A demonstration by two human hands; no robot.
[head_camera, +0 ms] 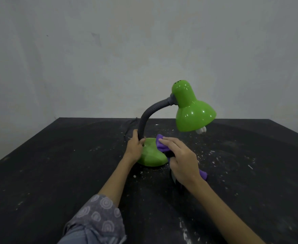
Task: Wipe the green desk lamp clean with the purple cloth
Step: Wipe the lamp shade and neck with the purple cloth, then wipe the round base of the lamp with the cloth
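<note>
The left arm wears a grey sleeve printed with pale concentric-arc motifs, pushed up above the elbow, while the right forearm is bare, with no rings or wristwear visible on either hand.

Right hand covers most of purple cloth; only a fold at its 11 o'clock and a tip at 4 o'clock show. Lamp base: left rim behind left hand, right rim under cloth. Gooseneck foot hidden in left-hand grip. Bulb mostly inside shade. Cord at 11 o'clock of base, dark on dark table, course unclear. Patterned sleeve and right forearm cut by bottom edge.
</note>
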